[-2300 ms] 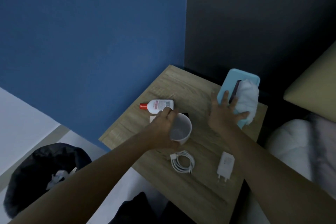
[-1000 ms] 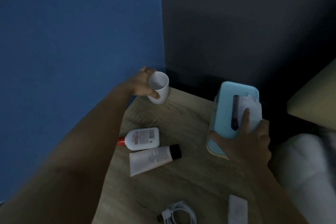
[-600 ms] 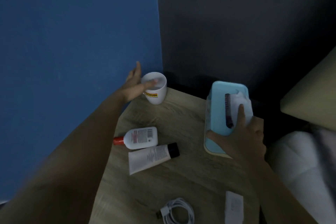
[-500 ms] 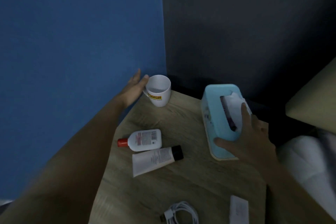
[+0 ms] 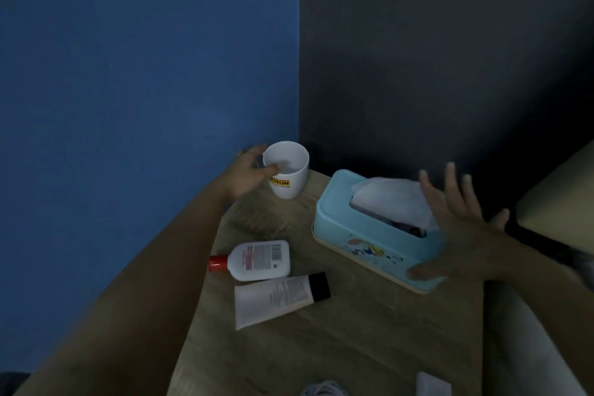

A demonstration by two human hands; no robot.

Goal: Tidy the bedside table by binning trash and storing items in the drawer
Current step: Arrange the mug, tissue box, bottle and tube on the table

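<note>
Lifting off the tissue box (image 5: 340, 219), the right hand (image 5: 463, 235) spreads released; the left hand (image 5: 247, 175) touches the mug (image 5: 289, 183) in the table's (image 5: 369, 347) back corner, grip unclear. Bottle (image 5: 260, 260) and tube (image 5: 276, 299) await storing.

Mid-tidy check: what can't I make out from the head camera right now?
Head view only.
Blurred: left hand at the mug; grip or mere touch unclear.
Hidden: right end of the tissue box, behind the right hand.
Cut by the bottom edge: cable and charger.
Too small and dim: print on bottle and tube.
Out of frame: drawer, bin.
</note>
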